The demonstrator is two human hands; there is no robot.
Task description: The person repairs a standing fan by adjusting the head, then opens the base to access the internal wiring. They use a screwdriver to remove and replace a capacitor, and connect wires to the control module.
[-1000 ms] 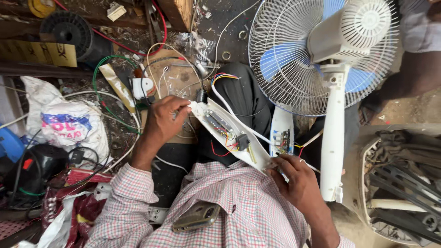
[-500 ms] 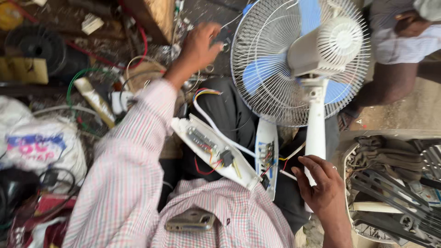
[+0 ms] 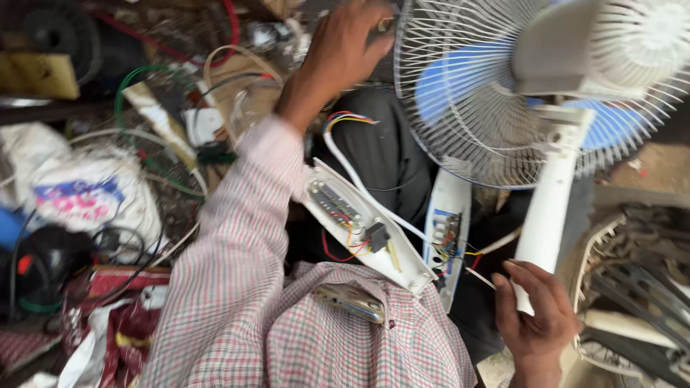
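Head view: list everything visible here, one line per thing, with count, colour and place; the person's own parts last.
Fan: one, white cage, blue blades, upper right.
Fan stem: one, white, below the cage.
Open control housing: one, white, wires inside, centre.
Second panel: one, white, beside the stem.
White cable: one, with coloured ends, centre.
Printed bag: one, white, left.
Phone: one, in the shirt pocket.
Metal grilles: a pile, grey, lower right.
Left hand: reaching among clutter, top centre.
Right hand: gripping the stem's lower end.
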